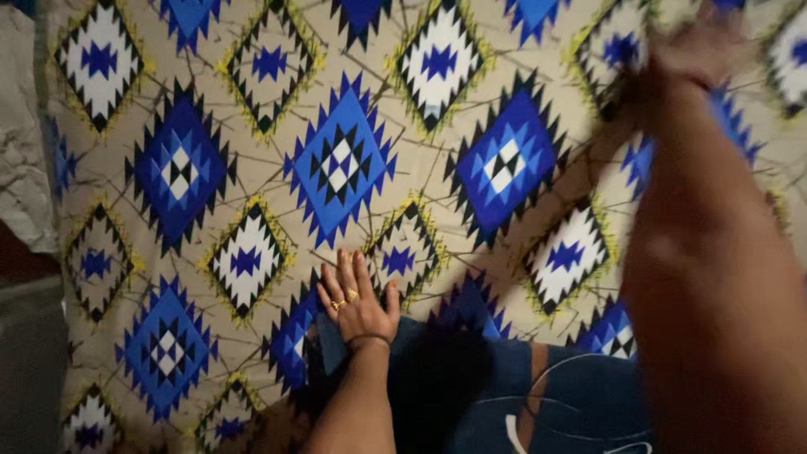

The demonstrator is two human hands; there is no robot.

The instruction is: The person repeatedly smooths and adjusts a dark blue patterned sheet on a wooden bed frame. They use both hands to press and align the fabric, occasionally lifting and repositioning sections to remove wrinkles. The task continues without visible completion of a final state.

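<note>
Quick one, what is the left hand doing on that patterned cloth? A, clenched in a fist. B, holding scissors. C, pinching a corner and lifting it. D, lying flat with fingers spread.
D: the left hand lies palm-down, fingers spread, on the diamond-patterned cloth, holding nothing.

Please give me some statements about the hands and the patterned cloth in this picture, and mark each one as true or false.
1. The left hand lies flat, palm down, on the patterned cloth. True.
2. The cloth is plain red. False: it is beige with blue, black, white and yellow diamond shapes.
3. The left hand wears gold rings. True.
4. The right hand rests beside the left hand. False: it is stretched far up over the cloth, apart from the left, and blurred.
5. The left hand holds scissors. False: it is open and holds nothing.
</note>
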